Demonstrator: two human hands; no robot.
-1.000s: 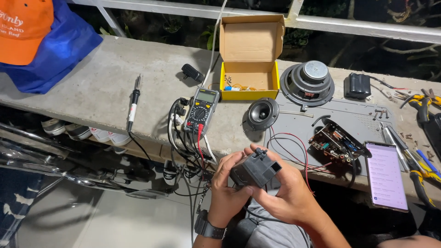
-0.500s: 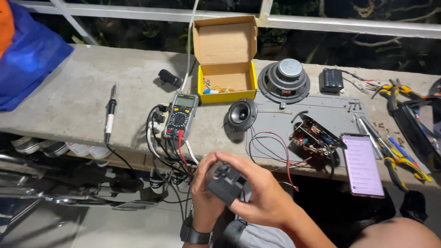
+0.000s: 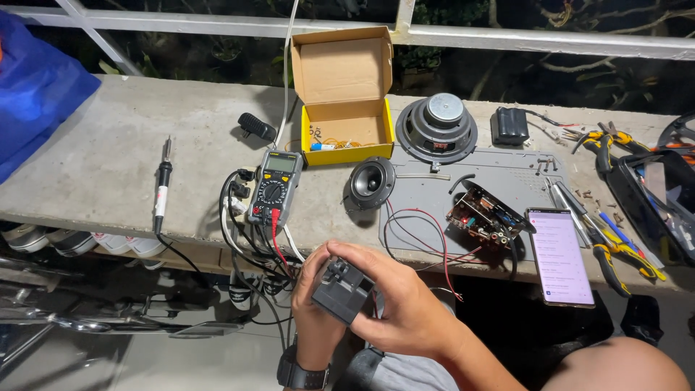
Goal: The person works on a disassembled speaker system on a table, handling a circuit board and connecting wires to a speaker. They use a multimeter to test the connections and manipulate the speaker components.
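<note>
Dark grey plastic block (image 3: 342,291), small and boxy, low centre of the frame below the ledge edge; held between both hands, long axis slanting from upper left to lower right

Left hand (image 3: 313,293): closed around the block's left end, wrist with a dark watch (image 3: 302,375) below it; thumb hidden behind the block

Right hand (image 3: 405,308): curled over the block from the right, fingers wrapping its top and far side; covers more of the block than the left, both touching it equally close

Concrete ledge (image 3: 108,166), across the middle of the frame, just above the hands, bearing:
- multimeter (image 3: 276,186), yellow-trimmed, directly above the left hand, red and black leads trailing down toward the hands
- soldering iron (image 3: 162,185), left of centre, lying upright in the frame
- open cardboard box (image 3: 342,94), yellow inside, upper centre
- large speaker cone (image 3: 436,129) and small tweeter (image 3: 371,182), centre
- circuit board (image 3: 483,216) on a grey panel (image 3: 507,170), right of centre
- phone (image 3: 559,255), screen lit, lower right
- pliers and screwdrivers (image 3: 615,242), far right
</note>
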